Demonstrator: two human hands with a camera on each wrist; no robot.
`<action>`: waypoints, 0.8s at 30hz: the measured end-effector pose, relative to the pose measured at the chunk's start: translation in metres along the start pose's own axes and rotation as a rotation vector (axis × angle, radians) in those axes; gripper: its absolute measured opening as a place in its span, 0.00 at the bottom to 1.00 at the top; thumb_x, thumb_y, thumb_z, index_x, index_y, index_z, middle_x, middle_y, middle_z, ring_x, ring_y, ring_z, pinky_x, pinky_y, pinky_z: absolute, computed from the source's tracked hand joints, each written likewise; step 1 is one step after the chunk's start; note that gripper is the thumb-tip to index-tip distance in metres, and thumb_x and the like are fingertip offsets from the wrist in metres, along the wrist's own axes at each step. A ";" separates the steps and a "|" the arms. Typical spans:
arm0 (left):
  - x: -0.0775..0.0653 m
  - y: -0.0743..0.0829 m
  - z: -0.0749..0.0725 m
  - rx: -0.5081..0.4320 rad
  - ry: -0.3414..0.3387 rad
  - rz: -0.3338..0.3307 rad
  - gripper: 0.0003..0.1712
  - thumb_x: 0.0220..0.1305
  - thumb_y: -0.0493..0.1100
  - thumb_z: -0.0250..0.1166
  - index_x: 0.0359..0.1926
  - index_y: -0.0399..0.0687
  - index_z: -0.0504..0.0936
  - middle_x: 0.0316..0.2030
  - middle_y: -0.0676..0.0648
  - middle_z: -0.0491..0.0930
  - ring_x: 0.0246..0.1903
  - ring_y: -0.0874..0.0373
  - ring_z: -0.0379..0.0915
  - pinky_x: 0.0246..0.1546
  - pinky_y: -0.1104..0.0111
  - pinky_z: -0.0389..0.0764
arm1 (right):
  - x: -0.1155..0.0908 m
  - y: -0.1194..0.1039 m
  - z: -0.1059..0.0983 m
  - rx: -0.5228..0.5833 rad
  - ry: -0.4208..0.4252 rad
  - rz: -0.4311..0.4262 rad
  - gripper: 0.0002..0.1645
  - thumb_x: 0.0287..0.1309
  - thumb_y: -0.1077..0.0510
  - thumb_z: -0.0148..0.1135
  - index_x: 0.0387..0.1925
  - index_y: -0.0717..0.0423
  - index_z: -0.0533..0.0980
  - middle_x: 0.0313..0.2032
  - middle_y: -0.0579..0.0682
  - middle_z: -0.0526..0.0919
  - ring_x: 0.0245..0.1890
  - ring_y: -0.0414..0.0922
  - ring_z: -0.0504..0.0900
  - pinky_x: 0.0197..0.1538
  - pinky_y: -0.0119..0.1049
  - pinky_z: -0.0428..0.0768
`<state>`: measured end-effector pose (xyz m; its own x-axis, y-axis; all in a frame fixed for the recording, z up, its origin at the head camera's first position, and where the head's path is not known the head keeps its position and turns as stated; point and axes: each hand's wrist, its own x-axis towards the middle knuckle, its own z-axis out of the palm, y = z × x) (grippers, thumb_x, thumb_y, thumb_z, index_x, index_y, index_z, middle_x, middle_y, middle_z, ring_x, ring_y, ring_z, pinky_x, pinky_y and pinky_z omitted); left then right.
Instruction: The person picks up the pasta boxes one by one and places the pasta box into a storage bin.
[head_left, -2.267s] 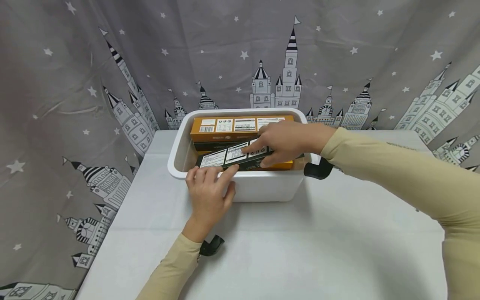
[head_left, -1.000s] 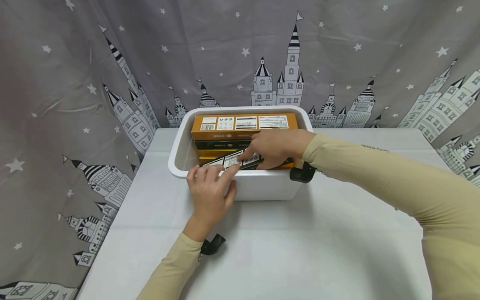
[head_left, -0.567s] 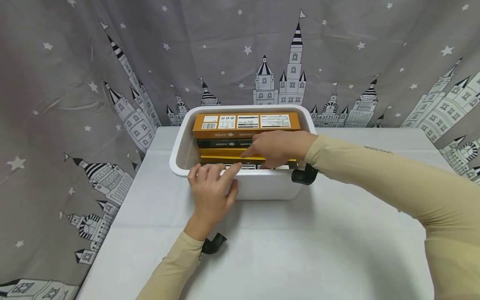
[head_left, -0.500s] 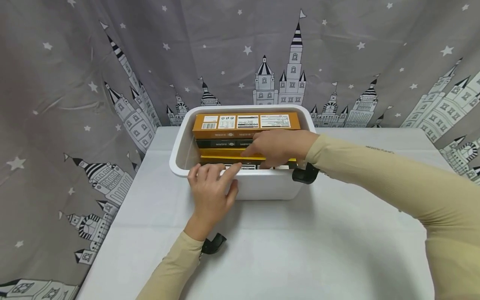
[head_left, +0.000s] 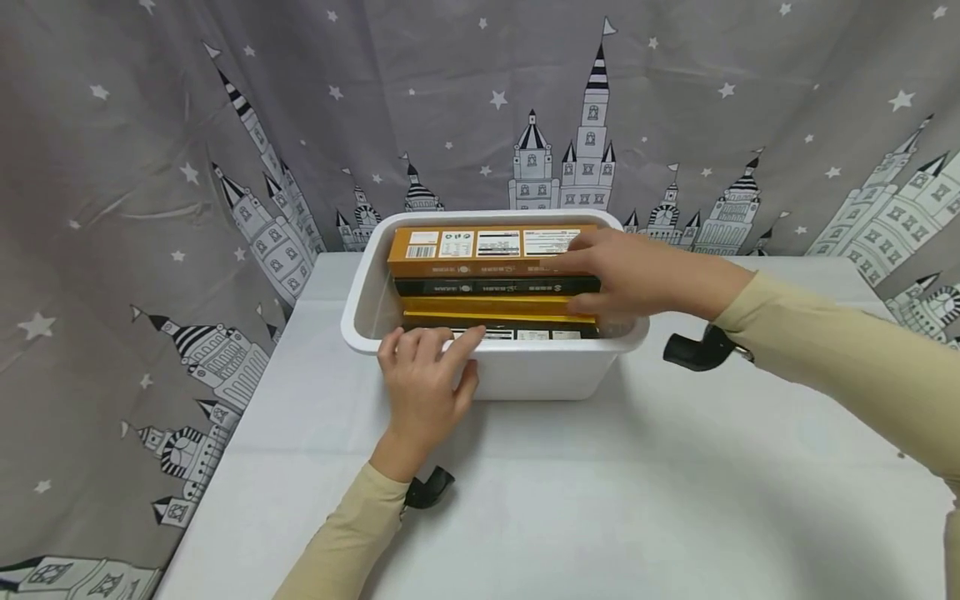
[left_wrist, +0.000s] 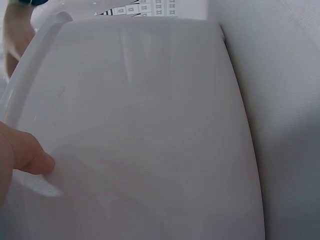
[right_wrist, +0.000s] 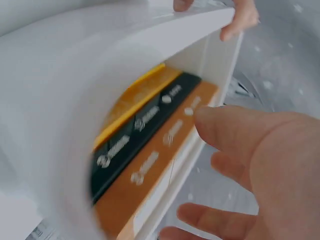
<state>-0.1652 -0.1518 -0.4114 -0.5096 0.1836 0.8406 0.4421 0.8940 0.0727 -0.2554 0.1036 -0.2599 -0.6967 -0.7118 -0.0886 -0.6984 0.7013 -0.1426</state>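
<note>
A white plastic bin [head_left: 543, 373] holds several long flat boxes standing on edge. At its back is an orange box [head_left: 495, 268] with white label panels. Towards me follow a dark box [head_left: 480, 287], a yellow box [head_left: 487, 307] and a black labelled box [head_left: 577, 334], mostly hidden behind the front rim. My left hand [head_left: 423, 387] grips the front rim, fingers over the edge and thumb against the outer wall, as the left wrist view also shows. My right hand [head_left: 637, 271] hovers over the bin's right end, fingers spread and holding nothing in the right wrist view [right_wrist: 280, 155].
The bin stands at the back of a table covered in white cloth [head_left: 600, 500]. Close behind it hangs a grey curtain [head_left: 465, 150] printed with castles and stars. A black wrist camera mount [head_left: 701, 350] juts below my right wrist, beside the bin.
The black box, slanted and higher before, has sunk level along the front of the bin. My right hand has let it go and moved up to the right. My left hand stays on the rim.
</note>
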 end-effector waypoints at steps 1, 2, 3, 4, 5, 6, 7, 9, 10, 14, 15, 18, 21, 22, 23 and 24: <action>0.000 0.000 0.000 0.000 0.002 0.001 0.20 0.56 0.40 0.67 0.51 0.56 0.85 0.37 0.43 0.80 0.43 0.45 0.71 0.57 0.44 0.61 | -0.007 0.005 0.000 0.012 0.029 0.010 0.34 0.61 0.50 0.67 0.69 0.45 0.73 0.62 0.61 0.78 0.58 0.58 0.78 0.59 0.57 0.79; 0.000 0.000 0.000 -0.001 0.001 0.001 0.20 0.56 0.40 0.67 0.51 0.56 0.85 0.37 0.43 0.80 0.43 0.45 0.71 0.57 0.44 0.61 | -0.014 0.009 0.000 0.018 0.058 0.021 0.34 0.61 0.51 0.67 0.69 0.46 0.74 0.62 0.62 0.77 0.59 0.59 0.77 0.59 0.58 0.79; 0.001 0.001 0.000 -0.003 0.001 0.002 0.20 0.56 0.40 0.67 0.51 0.56 0.85 0.37 0.43 0.80 0.43 0.45 0.71 0.57 0.44 0.61 | -0.021 0.013 0.001 0.025 0.079 0.036 0.34 0.62 0.50 0.67 0.69 0.48 0.74 0.62 0.62 0.77 0.59 0.59 0.77 0.58 0.58 0.79; 0.001 0.001 0.000 -0.006 0.004 0.002 0.20 0.56 0.39 0.66 0.51 0.56 0.85 0.37 0.43 0.80 0.43 0.45 0.71 0.57 0.44 0.61 | -0.028 0.016 0.001 0.031 0.091 0.064 0.34 0.62 0.50 0.67 0.69 0.48 0.73 0.63 0.62 0.76 0.59 0.60 0.77 0.58 0.59 0.79; 0.001 0.001 0.000 -0.008 0.006 0.002 0.19 0.56 0.39 0.66 0.51 0.56 0.85 0.37 0.43 0.80 0.43 0.45 0.71 0.56 0.44 0.61 | -0.035 0.019 0.003 0.032 0.104 0.087 0.35 0.62 0.49 0.67 0.70 0.49 0.73 0.64 0.63 0.76 0.61 0.61 0.76 0.59 0.60 0.78; 0.001 0.001 0.000 -0.011 0.007 0.001 0.19 0.56 0.39 0.66 0.51 0.56 0.85 0.37 0.43 0.80 0.43 0.45 0.71 0.56 0.44 0.61 | -0.042 0.022 0.004 0.033 0.118 0.111 0.35 0.63 0.49 0.67 0.70 0.50 0.72 0.64 0.63 0.76 0.61 0.61 0.76 0.58 0.61 0.79; 0.001 0.001 -0.001 -0.014 0.008 0.000 0.19 0.56 0.39 0.66 0.50 0.56 0.85 0.37 0.43 0.80 0.43 0.45 0.71 0.56 0.44 0.61 | -0.049 0.025 0.006 0.036 0.133 0.133 0.36 0.63 0.48 0.67 0.71 0.50 0.71 0.64 0.64 0.75 0.61 0.61 0.75 0.57 0.61 0.79; 0.001 0.001 -0.001 -0.019 0.012 -0.001 0.19 0.56 0.39 0.66 0.50 0.56 0.85 0.37 0.43 0.80 0.42 0.44 0.71 0.56 0.44 0.62 | -0.062 0.030 0.010 0.046 0.162 0.165 0.39 0.62 0.49 0.68 0.72 0.51 0.69 0.65 0.64 0.74 0.61 0.62 0.75 0.57 0.62 0.80; 0.001 0.001 -0.001 -0.021 0.014 -0.001 0.19 0.56 0.39 0.66 0.50 0.56 0.85 0.36 0.43 0.80 0.42 0.44 0.71 0.56 0.44 0.62 | -0.068 0.032 0.013 0.054 0.175 0.184 0.39 0.62 0.49 0.68 0.73 0.51 0.69 0.65 0.65 0.74 0.62 0.63 0.74 0.56 0.62 0.80; 0.001 0.002 -0.001 -0.026 0.009 0.002 0.19 0.56 0.39 0.66 0.50 0.55 0.85 0.37 0.43 0.80 0.42 0.44 0.71 0.56 0.43 0.62 | -0.092 0.040 0.026 0.098 0.235 0.243 0.41 0.62 0.50 0.69 0.74 0.53 0.67 0.67 0.67 0.71 0.64 0.66 0.72 0.56 0.65 0.79; 0.001 0.002 -0.001 -0.027 0.008 0.002 0.19 0.56 0.39 0.66 0.50 0.55 0.85 0.37 0.43 0.80 0.42 0.44 0.71 0.56 0.43 0.62 | -0.097 0.042 0.030 0.111 0.245 0.260 0.41 0.62 0.50 0.69 0.74 0.53 0.66 0.67 0.67 0.70 0.64 0.66 0.72 0.54 0.65 0.80; 0.000 0.002 -0.001 -0.026 0.011 -0.001 0.19 0.56 0.39 0.66 0.51 0.55 0.85 0.37 0.43 0.80 0.43 0.44 0.71 0.56 0.43 0.61 | -0.110 0.047 0.046 0.149 0.293 0.294 0.41 0.62 0.51 0.69 0.74 0.56 0.66 0.68 0.68 0.69 0.64 0.67 0.72 0.52 0.66 0.80; 0.001 0.002 -0.002 -0.025 0.017 -0.002 0.20 0.55 0.39 0.66 0.51 0.55 0.84 0.37 0.42 0.80 0.43 0.44 0.71 0.56 0.43 0.61 | -0.122 0.052 0.067 0.179 0.358 0.319 0.41 0.61 0.52 0.69 0.72 0.59 0.67 0.66 0.70 0.71 0.62 0.68 0.73 0.51 0.67 0.79; 0.001 0.002 -0.002 -0.024 0.017 -0.001 0.20 0.55 0.39 0.66 0.51 0.55 0.84 0.37 0.42 0.80 0.43 0.44 0.71 0.56 0.43 0.61 | -0.126 0.054 0.075 0.189 0.379 0.330 0.40 0.61 0.53 0.69 0.72 0.60 0.67 0.65 0.70 0.72 0.62 0.69 0.73 0.52 0.68 0.78; 0.001 0.002 -0.002 -0.022 0.019 0.001 0.20 0.55 0.39 0.66 0.51 0.55 0.84 0.37 0.42 0.80 0.43 0.44 0.71 0.56 0.43 0.61 | -0.129 0.056 0.082 0.198 0.397 0.343 0.40 0.61 0.53 0.69 0.71 0.61 0.68 0.64 0.71 0.72 0.62 0.69 0.73 0.52 0.69 0.77; 0.001 0.002 -0.002 -0.021 0.018 0.003 0.20 0.55 0.39 0.66 0.51 0.55 0.84 0.37 0.42 0.80 0.43 0.44 0.71 0.56 0.43 0.61 | -0.133 0.058 0.090 0.210 0.407 0.358 0.40 0.61 0.54 0.69 0.71 0.62 0.68 0.63 0.71 0.73 0.61 0.70 0.73 0.53 0.69 0.76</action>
<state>-0.1636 -0.1503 -0.4095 -0.4944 0.1789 0.8506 0.4593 0.8846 0.0809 -0.1884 0.2353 -0.3446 -0.9192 -0.3310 0.2132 -0.3896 0.8435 -0.3698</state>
